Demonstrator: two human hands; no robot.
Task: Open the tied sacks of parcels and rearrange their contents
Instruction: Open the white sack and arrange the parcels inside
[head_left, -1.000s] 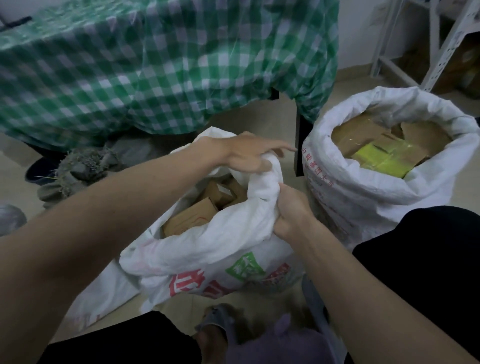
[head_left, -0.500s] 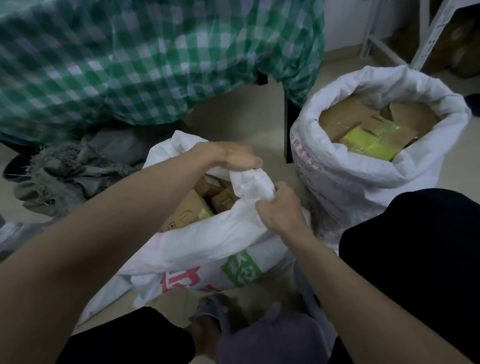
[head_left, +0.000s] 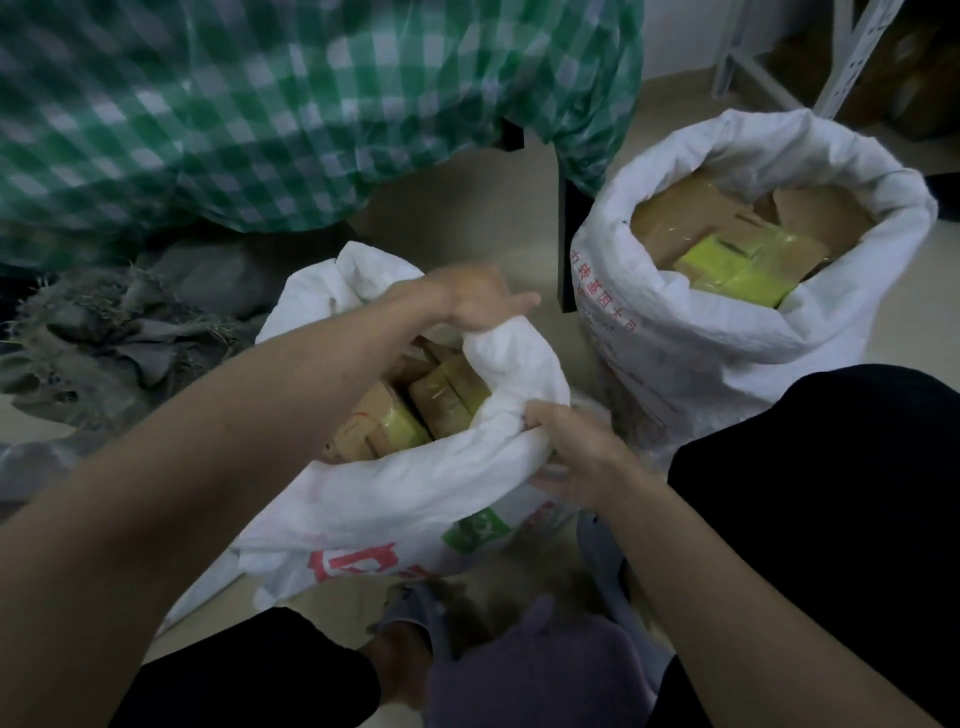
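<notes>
A white woven sack (head_left: 395, 493) with red and green print stands between my knees, its mouth open. Brown cardboard parcels (head_left: 415, 410), some taped yellow, fill it. My left hand (head_left: 478, 301) grips the far side of the rolled rim. My right hand (head_left: 576, 447) grips the near right side of the same rim. A second white sack (head_left: 727, 332) stands open at the right, holding cardboard boxes and yellow-green parcels (head_left: 737, 260).
A table draped in green checked cloth (head_left: 260, 104) hangs over the back, with a dark table leg (head_left: 569, 244) between the sacks. Grey rags (head_left: 119, 338) lie on the floor at left. A metal shelf frame (head_left: 852, 57) stands at the back right.
Both hands have worked the sack's rim down and outward, widening the mouth and baring more parcels. The view has tilted slightly.
</notes>
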